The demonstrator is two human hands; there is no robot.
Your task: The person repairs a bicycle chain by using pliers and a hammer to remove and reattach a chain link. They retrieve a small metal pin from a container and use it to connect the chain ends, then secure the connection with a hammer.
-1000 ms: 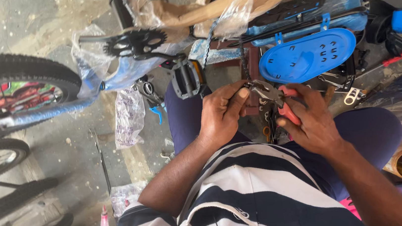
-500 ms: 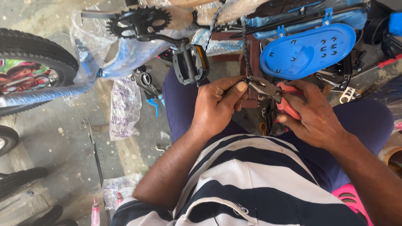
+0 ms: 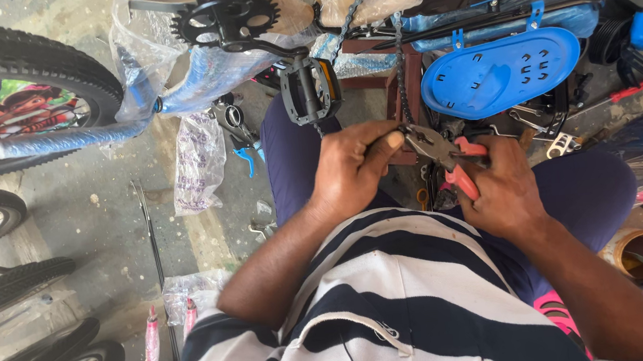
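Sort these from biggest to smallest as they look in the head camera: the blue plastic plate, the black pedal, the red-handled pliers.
1. blue plastic plate
2. and 3. red-handled pliers, held in the right hand, and black pedal: they look about alike, so no ranking.

The person wore a short-sleeved shirt with broad navy and white stripes, a small chest pocket edged in white, and faint smudges. Beyond the left hand and right hand, dark blue trousers covered both thighs. Forearms were bare.

floor: grey concrete, dusty | light: daylight | bicycle tyres left
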